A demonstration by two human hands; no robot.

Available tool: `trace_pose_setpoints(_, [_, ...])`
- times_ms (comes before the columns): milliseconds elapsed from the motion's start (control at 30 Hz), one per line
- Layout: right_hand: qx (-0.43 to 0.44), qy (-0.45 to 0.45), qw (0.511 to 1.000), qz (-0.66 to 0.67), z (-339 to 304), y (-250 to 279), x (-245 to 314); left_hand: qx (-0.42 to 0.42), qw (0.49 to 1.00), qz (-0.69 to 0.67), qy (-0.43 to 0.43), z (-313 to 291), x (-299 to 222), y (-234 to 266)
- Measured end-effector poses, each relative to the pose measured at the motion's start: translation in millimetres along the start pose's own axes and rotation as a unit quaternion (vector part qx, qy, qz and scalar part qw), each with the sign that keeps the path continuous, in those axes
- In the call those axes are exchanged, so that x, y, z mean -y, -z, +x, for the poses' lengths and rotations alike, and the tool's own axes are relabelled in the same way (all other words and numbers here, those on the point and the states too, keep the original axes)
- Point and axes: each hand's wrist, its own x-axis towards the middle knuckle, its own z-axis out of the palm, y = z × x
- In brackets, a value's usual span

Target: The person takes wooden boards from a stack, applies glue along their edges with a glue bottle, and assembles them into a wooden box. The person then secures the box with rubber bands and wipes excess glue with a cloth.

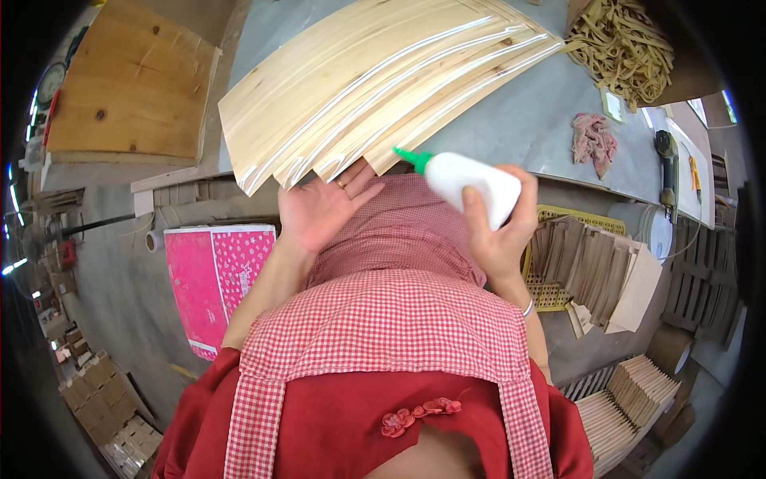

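Several thin pale wooden boards (319, 104) lie overlapped in a fan on the grey table, their near ends jutting past its front edge. Shiny whitish strips of what looks like wet glue run along their exposed long edges. My left hand (319, 211) is palm up with its fingers stretched, the fingertips at or just under the near ends of the boards. In my right hand (503, 231) is a white squeeze bottle (471, 184) with a green nozzle. The bottle is tilted, its tip pointing left, close to the nearest board's corner.
On the grey tabletop (495, 132) lie a crumpled pink cloth (594, 142) and a heap of tan bands (622, 52). A large wooden panel (128, 88) stands at the left. Below are a pink box (191, 279) and a yellow crate (550, 295) holding wooden pieces.
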Motion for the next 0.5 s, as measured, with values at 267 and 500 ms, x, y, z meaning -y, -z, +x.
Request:
trace_pose_setpoints(267, [-0.033,-0.017,0.999,0.029,-10.7,-3.9,0.7,0.029,1.000,0.002,0.000,-2.4,1.8,-6.3])
trace_pose_setpoints(500, [0.016,0.026,0.999,0.028,-20.8,-4.6,-4.5,0.017,1.000,0.004,0.001,-1.3,2.4,-5.7])
